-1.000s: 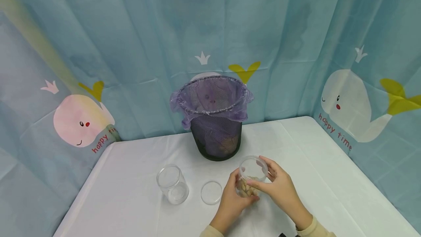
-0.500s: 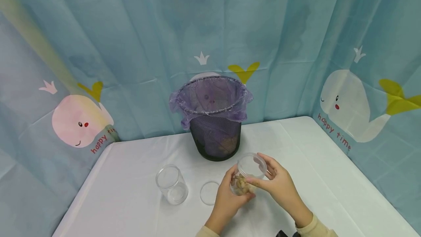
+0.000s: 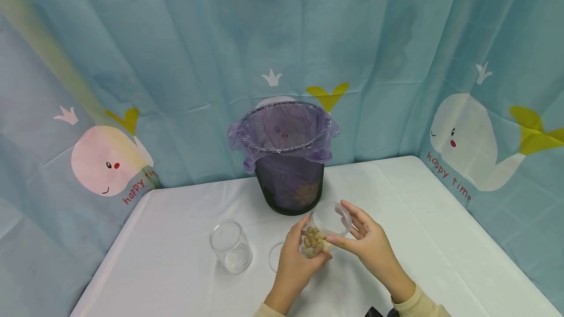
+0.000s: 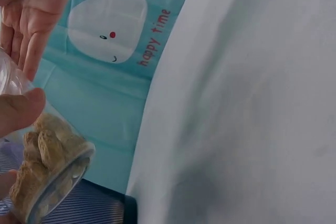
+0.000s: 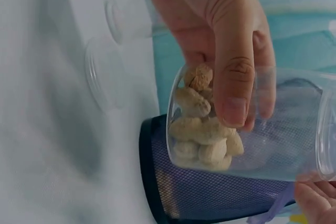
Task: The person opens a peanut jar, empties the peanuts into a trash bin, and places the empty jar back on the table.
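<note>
Teal curtain with whale prints backs a white-covered counter. Over it, a clear jar of peanuts tilts between the left hand, whose fingers and thumb grip its lower body, and the right hand, set by the mouth with fingers extended and thumb apart. Both forearms angle inward toward the jar.

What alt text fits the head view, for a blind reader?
A left hand grips a tilted, open jar of unshelled peanuts, a right hand beside its mouth, over a white table. To the left are an empty clear jar and a round lid, partly hidden by the left hand; behind stands a mesh wastebasket with a purple liner.
</note>
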Motion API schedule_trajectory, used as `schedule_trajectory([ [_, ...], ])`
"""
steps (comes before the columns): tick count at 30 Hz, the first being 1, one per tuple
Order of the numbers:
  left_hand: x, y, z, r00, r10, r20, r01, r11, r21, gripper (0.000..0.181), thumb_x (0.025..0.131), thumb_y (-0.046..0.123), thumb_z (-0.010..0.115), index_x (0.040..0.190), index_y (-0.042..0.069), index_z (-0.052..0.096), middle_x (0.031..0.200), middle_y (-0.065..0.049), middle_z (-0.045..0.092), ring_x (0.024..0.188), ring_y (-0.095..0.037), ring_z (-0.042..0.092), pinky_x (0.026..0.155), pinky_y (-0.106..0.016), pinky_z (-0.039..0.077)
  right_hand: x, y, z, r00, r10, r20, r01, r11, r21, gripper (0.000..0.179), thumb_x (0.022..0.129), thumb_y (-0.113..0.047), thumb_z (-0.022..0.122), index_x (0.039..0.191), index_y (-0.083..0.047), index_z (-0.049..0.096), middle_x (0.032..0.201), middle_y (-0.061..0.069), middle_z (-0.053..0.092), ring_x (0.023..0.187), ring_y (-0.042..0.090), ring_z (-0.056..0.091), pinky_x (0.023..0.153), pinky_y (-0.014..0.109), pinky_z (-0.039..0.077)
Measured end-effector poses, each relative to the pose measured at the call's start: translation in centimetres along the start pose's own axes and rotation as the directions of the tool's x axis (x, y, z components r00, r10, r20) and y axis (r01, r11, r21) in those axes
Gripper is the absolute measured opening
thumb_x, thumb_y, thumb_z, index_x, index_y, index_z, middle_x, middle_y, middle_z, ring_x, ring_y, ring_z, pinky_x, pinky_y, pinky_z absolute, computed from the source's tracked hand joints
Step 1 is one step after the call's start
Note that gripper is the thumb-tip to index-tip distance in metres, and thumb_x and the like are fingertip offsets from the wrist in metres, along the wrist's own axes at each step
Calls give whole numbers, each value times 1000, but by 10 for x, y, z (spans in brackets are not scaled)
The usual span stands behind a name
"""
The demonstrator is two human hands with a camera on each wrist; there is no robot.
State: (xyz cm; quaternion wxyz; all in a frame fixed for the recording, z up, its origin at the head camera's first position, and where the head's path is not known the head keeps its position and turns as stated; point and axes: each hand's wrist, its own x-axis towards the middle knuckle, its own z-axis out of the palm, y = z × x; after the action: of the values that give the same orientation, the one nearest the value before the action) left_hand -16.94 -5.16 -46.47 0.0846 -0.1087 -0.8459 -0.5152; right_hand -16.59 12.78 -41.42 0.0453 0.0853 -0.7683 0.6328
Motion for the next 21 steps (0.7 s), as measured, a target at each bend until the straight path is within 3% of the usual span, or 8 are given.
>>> schedule_trajectory([
  [5, -1, 2, -9, 992, 88, -95, -76, 989, 126, 91, 69, 13, 90, 148, 16, 45, 143, -5, 55, 129, -26, 53, 107, -50, 49, 1, -5, 5, 1000, -21, 19, 20, 999, 36, 80, 79, -11, 84, 147, -5, 44, 151, 16, 48, 144, 31, 39, 111, 33, 45],
  [11, -5, 4, -14, 975, 146, -166, -104, 966, 237, 95, 67, 7, 91, 149, 17, 44, 147, -2, 52, 132, -25, 50, 107, -48, 49, 4, -11, 15, 1000, 19, -17, -19, 1000, 3, 77, 79, -18, 84, 146, -8, 47, 150, 12, 51, 143, 31, 43, 112, 51, 43],
  [21, -8, 7, -17, 944, 225, -240, -154, 947, 281, 100, 61, 3, 93, 148, 16, 45, 145, -5, 54, 130, -28, 52, 105, -49, 50, 6, -16, 22, 999, -11, -41, 10, 1000, -27, 75, 79, -19, 85, 144, -6, 50, 145, 12, 56, 140, 32, 46, 109, 54, 45],
])
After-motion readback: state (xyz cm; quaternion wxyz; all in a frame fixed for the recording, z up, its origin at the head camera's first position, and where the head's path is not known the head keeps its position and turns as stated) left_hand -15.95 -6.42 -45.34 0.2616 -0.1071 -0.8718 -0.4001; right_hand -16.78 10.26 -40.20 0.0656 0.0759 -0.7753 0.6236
